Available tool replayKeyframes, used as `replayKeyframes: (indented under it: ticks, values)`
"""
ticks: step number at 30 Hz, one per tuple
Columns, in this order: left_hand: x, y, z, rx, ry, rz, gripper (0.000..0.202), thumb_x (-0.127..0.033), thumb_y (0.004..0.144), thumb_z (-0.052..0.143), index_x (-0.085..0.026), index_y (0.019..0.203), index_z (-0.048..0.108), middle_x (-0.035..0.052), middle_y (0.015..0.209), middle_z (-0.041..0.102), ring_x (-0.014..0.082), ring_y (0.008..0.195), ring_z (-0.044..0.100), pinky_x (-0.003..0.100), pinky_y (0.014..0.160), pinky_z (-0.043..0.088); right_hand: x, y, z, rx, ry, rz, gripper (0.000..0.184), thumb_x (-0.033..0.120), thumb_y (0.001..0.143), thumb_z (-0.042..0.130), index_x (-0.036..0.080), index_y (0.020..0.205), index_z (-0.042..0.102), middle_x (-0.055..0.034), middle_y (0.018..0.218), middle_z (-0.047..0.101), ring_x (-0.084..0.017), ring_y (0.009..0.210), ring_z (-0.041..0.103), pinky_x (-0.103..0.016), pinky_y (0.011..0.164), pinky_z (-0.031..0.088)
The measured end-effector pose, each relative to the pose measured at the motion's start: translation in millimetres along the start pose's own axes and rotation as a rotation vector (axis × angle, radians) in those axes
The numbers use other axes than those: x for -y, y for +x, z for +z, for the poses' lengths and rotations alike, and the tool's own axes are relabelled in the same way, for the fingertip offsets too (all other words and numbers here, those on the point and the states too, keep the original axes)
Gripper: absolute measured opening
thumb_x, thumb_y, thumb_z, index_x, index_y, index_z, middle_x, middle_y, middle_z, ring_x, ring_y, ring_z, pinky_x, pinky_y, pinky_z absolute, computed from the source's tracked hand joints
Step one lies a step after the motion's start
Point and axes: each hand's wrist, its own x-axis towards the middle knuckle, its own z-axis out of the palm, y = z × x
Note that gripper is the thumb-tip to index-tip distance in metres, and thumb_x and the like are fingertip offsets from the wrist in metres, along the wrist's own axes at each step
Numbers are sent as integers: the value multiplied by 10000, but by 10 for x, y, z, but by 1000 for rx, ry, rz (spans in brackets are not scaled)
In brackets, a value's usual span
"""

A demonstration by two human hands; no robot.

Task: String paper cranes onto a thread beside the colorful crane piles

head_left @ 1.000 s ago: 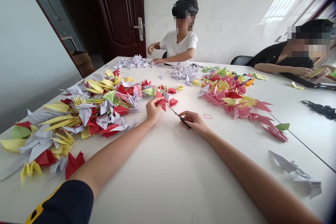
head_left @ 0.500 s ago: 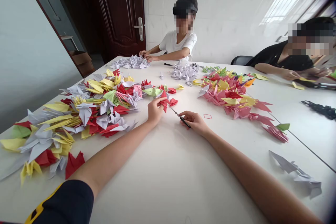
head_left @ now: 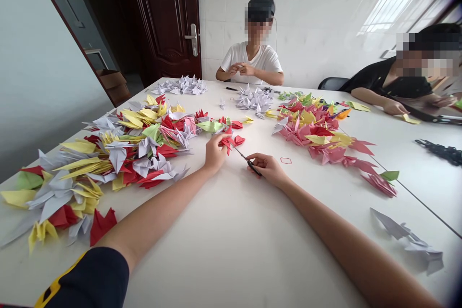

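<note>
My left hand (head_left: 215, 154) pinches a red folded paper crane (head_left: 227, 141) just above the table. My right hand (head_left: 266, 166) grips a small pair of scissors (head_left: 254, 168) by its black handles. The thin blades point up and left, and their tip meets the crane; whether they cut or touch it is too small to tell. A second red paper piece (head_left: 238, 140) lies right behind the crane. Close to my left forearm spreads a big heap of red, yellow, white and green paper cranes (head_left: 117, 154).
A pile of pink, red and yellow cranes (head_left: 306, 125) lies right of centre, white piles (head_left: 254, 100) at the back. White cranes (head_left: 407, 240) rest at the near right, black cord (head_left: 438, 150) at far right. Two people (head_left: 251, 60) sit across and to the right.
The red crane in my left hand has tilted and dropped slightly, and the scissors' handles have turned a little. The person across has drawn their hands back from the white pile to their chest.
</note>
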Motion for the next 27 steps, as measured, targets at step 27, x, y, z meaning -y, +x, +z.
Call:
replayKeyframes:
  ticks: [27]
  values:
    - [44, 5, -13, -27, 63, -18, 356, 51, 858, 494, -180, 883, 764, 102, 1166, 582, 203, 1006, 658, 233, 733, 563, -69, 65, -88, -685, 454, -123, 641, 679, 708, 749, 262, 1062, 413, 45, 789, 577, -100, 617, 587, -191, 462, 356]
